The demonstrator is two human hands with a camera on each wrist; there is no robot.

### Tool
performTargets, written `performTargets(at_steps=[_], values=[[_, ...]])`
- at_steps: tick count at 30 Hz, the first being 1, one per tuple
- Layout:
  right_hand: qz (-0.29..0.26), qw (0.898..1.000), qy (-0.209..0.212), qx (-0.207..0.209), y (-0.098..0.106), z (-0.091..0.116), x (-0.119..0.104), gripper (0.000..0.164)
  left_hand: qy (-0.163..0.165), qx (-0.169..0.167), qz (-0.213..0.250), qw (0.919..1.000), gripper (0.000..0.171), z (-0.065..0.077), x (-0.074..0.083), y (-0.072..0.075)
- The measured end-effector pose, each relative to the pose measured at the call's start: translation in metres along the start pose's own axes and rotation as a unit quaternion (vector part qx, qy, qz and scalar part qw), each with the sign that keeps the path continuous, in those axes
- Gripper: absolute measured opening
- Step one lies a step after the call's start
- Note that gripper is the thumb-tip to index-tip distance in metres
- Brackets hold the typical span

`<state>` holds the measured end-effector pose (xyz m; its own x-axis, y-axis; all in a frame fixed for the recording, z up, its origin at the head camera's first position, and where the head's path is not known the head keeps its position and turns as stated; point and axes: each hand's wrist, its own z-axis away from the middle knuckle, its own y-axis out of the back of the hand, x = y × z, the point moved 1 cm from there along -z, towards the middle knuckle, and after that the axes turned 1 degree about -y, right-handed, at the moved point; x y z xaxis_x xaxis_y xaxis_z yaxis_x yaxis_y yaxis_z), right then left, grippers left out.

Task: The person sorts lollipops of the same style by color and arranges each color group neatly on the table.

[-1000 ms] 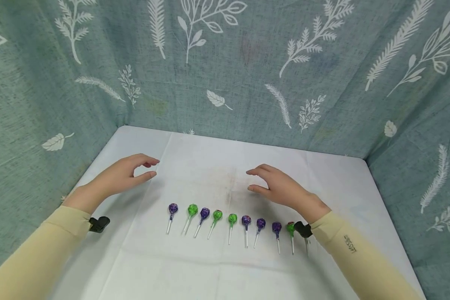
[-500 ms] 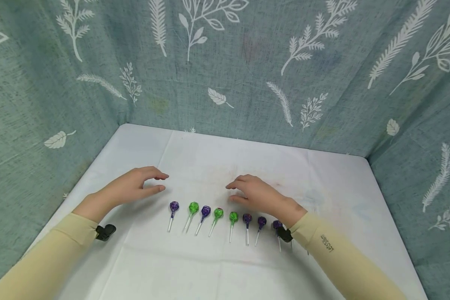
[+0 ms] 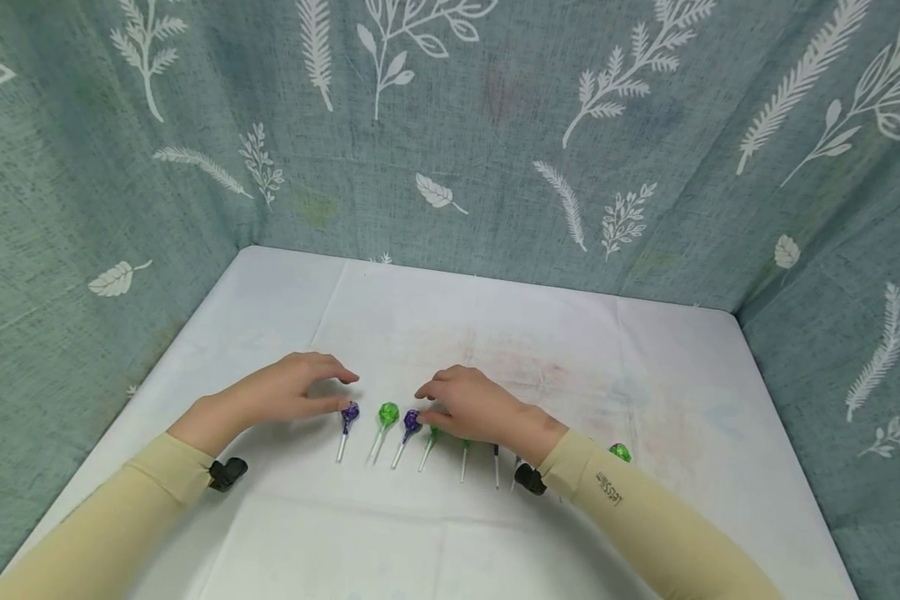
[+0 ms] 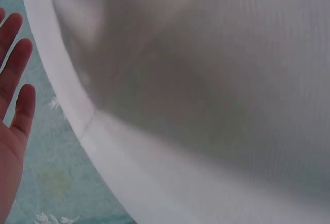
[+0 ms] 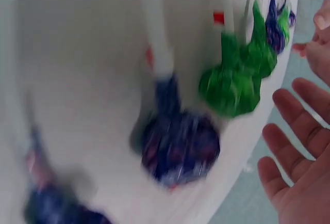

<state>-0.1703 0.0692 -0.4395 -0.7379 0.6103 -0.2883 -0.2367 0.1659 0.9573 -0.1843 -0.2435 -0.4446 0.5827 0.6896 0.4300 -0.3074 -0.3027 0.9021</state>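
Note:
A row of lollipops with purple or green wrappers lies on the white cloth, sticks pointing toward me. My left hand (image 3: 300, 388) hovers at the row's left end, its thumb tip overlapping the head of the leftmost purple lollipop (image 3: 351, 412); thumb and fingers stand apart. Beside that one lies a green lollipop (image 3: 388, 412). Over the middle of the row is my right hand (image 3: 468, 406), thumb tip right at another purple lollipop (image 3: 412, 420). In the right wrist view its fingers (image 5: 294, 152) are spread, past a green lollipop (image 5: 232, 92). The right hand and forearm hide several lollipops.
The white-covered table (image 3: 420, 550) ends at a blue-green curtain (image 3: 450, 125) with white leaf prints, which encloses the back and sides. A green lollipop (image 3: 619, 452) shows behind the right sleeve (image 3: 637, 517). Each wrist carries a small black camera (image 3: 228, 473).
Both hands have come nearer the row: the left one moved right and toward me, the right one moved left and toward me over the lollipops. The lollipops in sight stay put.

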Motion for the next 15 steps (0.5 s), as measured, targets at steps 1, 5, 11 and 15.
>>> performTargets(at_steps=[1, 5, 11, 15], values=[[0.005, 1.0, -0.003, -0.001, -0.002, -0.002, -0.002, 0.039, -0.001, -0.006, -0.003, 1.0, 0.046, -0.001, 0.001, -0.001], [0.032, 0.999, -0.021, -0.011, -0.005, -0.009, -0.009, 0.038, -0.001, -0.024, -0.009, 0.9997, 0.048, -0.003, 0.004, -0.006], [0.06, 0.997, -0.038, -0.025, -0.015, -0.014, -0.014, 0.033, 0.011, -0.046, -0.02, 0.9987, 0.044, -0.004, 0.003, -0.014], [0.06, 0.997, -0.043, -0.031, -0.02, -0.016, -0.016, 0.032, 0.003, -0.049, -0.035, 0.9982, 0.036, -0.003, 0.001, -0.019]])
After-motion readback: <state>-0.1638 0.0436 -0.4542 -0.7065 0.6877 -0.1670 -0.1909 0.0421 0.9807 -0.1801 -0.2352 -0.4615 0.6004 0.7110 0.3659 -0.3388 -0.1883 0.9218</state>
